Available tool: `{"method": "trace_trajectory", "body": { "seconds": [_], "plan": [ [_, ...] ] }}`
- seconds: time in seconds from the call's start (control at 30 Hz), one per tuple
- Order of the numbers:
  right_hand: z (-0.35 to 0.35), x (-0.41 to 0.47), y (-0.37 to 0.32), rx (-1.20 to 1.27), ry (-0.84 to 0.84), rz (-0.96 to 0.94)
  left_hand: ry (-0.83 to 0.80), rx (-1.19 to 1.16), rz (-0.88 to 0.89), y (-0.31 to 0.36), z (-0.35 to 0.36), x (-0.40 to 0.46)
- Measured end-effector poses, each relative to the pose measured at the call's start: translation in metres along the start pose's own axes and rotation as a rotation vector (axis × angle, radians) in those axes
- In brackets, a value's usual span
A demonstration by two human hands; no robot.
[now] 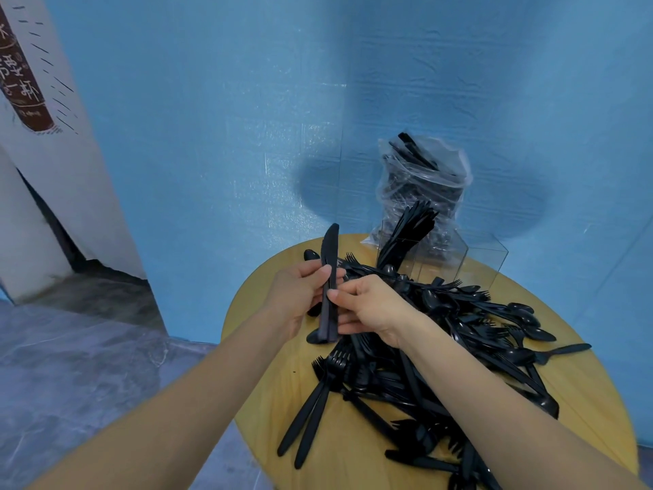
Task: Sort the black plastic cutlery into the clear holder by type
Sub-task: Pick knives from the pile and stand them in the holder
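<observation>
Both hands hold a small bundle of knives point(329, 288) upright, handles down and blades up, on the near-left side of the clear holder point(443, 258): the left hand point(300, 295) wraps the handles, and the right hand point(371, 307) pinches them from the other side. The holder stands at the desk's point(272, 383) far edge, beyond and to the right of the bundle, so I'd judge the right hand nearer. One compartment already holds cutlery; the loose pile point(441, 348) lies between.

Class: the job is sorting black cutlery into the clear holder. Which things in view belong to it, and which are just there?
Job: knives in both hands, cutlery pile, holder.
Just there: bag, table, wall.
</observation>
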State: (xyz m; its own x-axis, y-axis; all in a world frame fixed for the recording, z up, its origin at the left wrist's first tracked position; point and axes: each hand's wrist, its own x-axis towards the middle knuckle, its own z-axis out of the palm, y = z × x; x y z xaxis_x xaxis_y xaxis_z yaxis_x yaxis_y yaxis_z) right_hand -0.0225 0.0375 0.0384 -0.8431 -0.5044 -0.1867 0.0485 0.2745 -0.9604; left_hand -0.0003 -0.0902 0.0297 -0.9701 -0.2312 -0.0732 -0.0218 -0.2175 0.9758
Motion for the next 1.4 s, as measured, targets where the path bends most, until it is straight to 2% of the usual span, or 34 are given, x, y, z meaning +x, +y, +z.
{"method": "trace_trajectory", "body": {
  "seconds": [0.37, 0.47, 0.53, 0.63, 0.7, 0.93, 1.13, 1.27, 1.4],
  "plan": [
    [0.018, 0.011, 0.002, -0.145, -0.055, -0.051, -0.002, -0.039, 0.004, -0.011, -0.02, -0.001],
    [0.015, 0.011, 0.003, -0.234, -0.097, -0.065, 0.045, -0.093, 0.011, -0.014, -0.026, -0.001],
    [0.005, 0.011, 0.006, -0.359, -0.022, -0.087, 0.105, -0.118, 0.014, -0.016, -0.032, -0.001],
    [-0.017, 0.011, 0.011, -0.565, 0.246, -0.126, 0.187, -0.136, -0.012, -0.024, -0.042, 0.001],
    [-0.026, 0.01, 0.016, -0.625, 0.325, -0.133, 0.217, -0.117, -0.033, -0.033, -0.045, 0.001],
    [-0.014, 0.017, 0.029, -0.779, 0.342, -0.13, 0.25, -0.084, -0.024, -0.051, -0.042, 0.007],
    [0.002, 0.027, 0.029, -1.08, 0.275, -0.017, 0.238, -0.105, -0.022, -0.065, -0.047, 0.008],
    [0.006, 0.036, 0.029, -1.165, 0.338, -0.011, 0.21, -0.183, 0.014, -0.065, -0.05, 0.007],
    [0.008, 0.044, 0.029, -1.189, 0.367, -0.005, 0.218, -0.161, 0.045, -0.067, -0.05, 0.007]
  ]
}}
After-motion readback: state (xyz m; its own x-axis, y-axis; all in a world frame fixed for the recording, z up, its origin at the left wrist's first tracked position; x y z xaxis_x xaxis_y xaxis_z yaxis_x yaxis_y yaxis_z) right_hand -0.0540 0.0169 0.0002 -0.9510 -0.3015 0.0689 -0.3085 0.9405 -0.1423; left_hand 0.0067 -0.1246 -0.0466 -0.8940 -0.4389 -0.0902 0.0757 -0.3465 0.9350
